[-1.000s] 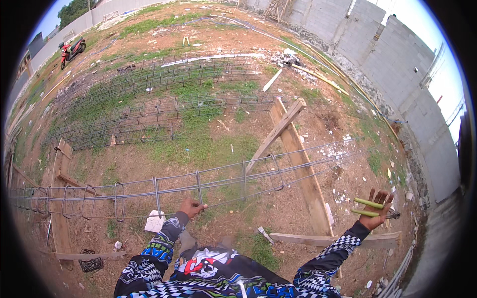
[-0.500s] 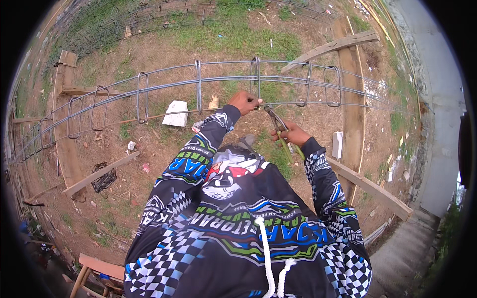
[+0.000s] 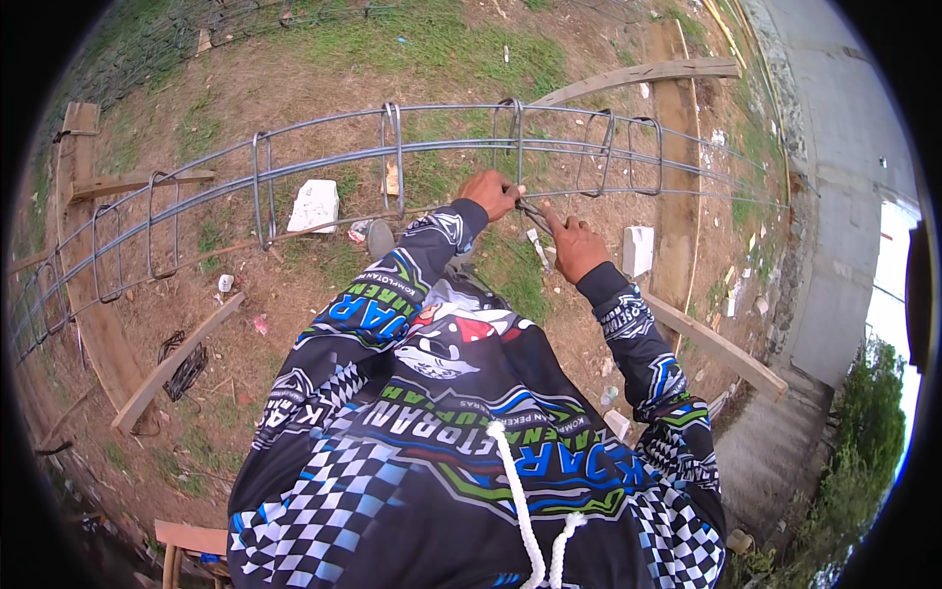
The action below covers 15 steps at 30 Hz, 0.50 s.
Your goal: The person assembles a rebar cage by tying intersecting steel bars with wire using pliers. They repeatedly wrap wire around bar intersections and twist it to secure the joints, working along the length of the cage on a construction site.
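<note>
A long cage of steel reinforcing bars point(image 3: 451, 146) runs across in front of me, with rectangular stirrups along it. My left hand point(image 3: 491, 194) is closed, its fingertips pinched at the nearest lower bar beside a stirrup point(image 3: 520, 162). Whatever lies between those fingertips is too small to make out. My right hand point(image 3: 581, 245) grips a pair of pincers point(image 3: 533, 209), palm down over the handles, which are mostly hidden. The pincers' jaws point up and left to the same joint, close to my left fingertips.
Wooden supports stand at the left point(image 3: 108, 334) and right point(image 3: 675, 196), with slanting braces point(image 3: 721, 344). White blocks point(image 3: 314, 206) and a tangle of dark wire point(image 3: 183, 365) lie on the grassy dirt. A concrete strip point(image 3: 834, 245) borders the right side.
My right hand has moved up and turned over the pincers, so their green handles no longer show. My left hand stays at the joint. The view has shifted slightly.
</note>
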Each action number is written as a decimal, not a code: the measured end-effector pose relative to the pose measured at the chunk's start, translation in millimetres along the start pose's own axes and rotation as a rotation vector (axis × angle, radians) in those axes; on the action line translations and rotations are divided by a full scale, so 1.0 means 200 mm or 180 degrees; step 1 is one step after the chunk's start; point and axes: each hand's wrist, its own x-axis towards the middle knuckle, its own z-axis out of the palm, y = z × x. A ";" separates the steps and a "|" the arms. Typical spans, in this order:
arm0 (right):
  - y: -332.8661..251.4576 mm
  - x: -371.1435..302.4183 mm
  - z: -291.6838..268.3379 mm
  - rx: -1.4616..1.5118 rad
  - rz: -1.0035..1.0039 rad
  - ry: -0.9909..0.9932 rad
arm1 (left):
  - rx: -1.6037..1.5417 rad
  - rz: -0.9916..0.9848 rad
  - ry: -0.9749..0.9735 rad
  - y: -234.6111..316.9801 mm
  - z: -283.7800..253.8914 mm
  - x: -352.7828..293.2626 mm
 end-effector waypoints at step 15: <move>0.07 0.03 0.49 0.6319 0.0250 -0.2143 | -0.0035 0.0114 0.0199 0.04 0.00 -0.01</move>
